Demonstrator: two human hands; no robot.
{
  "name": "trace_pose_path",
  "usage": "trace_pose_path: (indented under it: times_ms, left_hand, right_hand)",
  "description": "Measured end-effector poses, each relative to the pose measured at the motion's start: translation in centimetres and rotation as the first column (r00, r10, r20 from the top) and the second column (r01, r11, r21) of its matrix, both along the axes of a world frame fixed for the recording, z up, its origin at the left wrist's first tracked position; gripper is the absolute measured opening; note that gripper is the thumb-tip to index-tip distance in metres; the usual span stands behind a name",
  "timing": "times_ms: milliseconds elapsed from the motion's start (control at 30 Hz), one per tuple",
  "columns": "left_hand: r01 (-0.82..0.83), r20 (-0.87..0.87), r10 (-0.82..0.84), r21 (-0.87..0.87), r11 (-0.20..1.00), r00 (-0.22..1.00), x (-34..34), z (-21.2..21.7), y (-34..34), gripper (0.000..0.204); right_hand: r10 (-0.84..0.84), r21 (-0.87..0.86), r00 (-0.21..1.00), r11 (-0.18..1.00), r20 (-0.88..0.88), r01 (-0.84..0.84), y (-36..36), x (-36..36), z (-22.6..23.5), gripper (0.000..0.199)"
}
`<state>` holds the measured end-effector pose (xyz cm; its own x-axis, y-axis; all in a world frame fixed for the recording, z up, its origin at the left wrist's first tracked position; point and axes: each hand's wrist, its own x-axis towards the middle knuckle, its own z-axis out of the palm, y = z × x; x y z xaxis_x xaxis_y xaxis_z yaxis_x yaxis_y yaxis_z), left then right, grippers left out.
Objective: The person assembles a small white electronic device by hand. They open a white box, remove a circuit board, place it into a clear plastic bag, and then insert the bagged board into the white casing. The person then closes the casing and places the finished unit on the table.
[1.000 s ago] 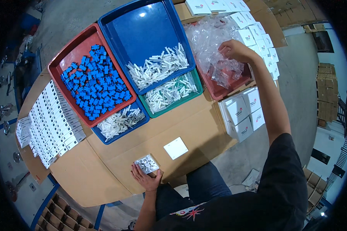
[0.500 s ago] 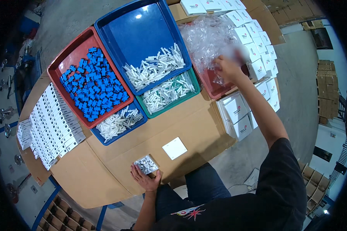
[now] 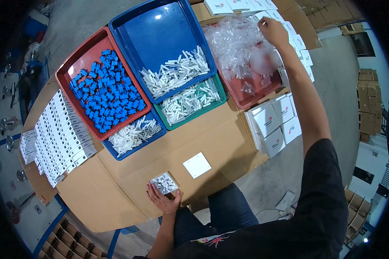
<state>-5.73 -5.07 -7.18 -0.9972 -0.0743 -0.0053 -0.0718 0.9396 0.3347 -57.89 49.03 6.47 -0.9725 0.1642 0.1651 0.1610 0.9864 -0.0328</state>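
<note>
Near the cardboard's front edge, my left hand (image 3: pixel 163 203) grips a small square white housing (image 3: pixel 164 183) by its near side, thumb at one corner and fingers along the left. Small grey and white parts fill its open face. A flat white square plate (image 3: pixel 197 165) lies just to its right. My right arm stretches far forward, and my right hand (image 3: pixel 274 33) is over the far right side of a red tray of clear plastic bags (image 3: pixel 231 41), beside rows of white boxes. Its fingers are curled together; whatever they hold is too small to make out.
A red tray (image 3: pixel 62 82) holds blue blocks (image 3: pixel 108 93). Blue (image 3: pixel 155 32) and green (image 3: pixel 224 93) trays, plus a smaller blue one (image 3: pixel 162 129), hold white sticks. White housings (image 3: pixel 58 138) stand in rows at left, white boxes (image 3: pixel 268 123) at right. Cardboard (image 3: pixel 112 194) covers the table.
My right hand has moved forward and slightly right, from the near right part of the bag tray to its far right side. My left hand stays on the housing.
</note>
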Motion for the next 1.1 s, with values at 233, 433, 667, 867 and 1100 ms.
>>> trace_pose_path:
  times_ms: [233, 433, 667, 867, 1100]
  left_hand:
    - [-0.021, -0.002, 0.021, 0.019, 1.0, 1.0, 0.2, 0.1, 0.0, 0.108]
    - [-0.023, 0.009, 0.023, 0.012, 1.0, 1.0, 0.2, 0.5, 0.0, 0.11]
    - [-0.02, -0.009, 0.02, 0.08, 0.997, 1.0, 0.2, 0.0, -0.4, 0.113]
    - [-0.004, -0.054, 0.012, 0.147, 0.989, 0.998, 0.6, -0.2, -0.6, 0.119]
    - [-0.002, -0.123, 0.038, 0.285, 0.959, 0.992, 1.3, 0.9, -0.6, 0.119]
  right_hand:
    - [0.01, 0.034, 0.986, 0.999, 0.164, -0.016, 1.1, -8.8, -4.5, 0.032]
    - [-0.087, -0.019, 0.987, 0.996, 0.133, 0.09, 2.2, -10.4, -6.8, 0.031]
    - [-0.261, -0.737, 0.961, 0.667, -0.087, 0.114, 8.9, -8.9, -4.7, 0.029]
    - [-0.209, -0.955, 0.977, 0.296, -0.042, 0.023, 1.7, -0.7, 1.6, 0.02]
    - [0.103, -0.977, 0.984, 0.142, -0.144, -0.157, -7.1, 10.1, 5.4, 0.037]
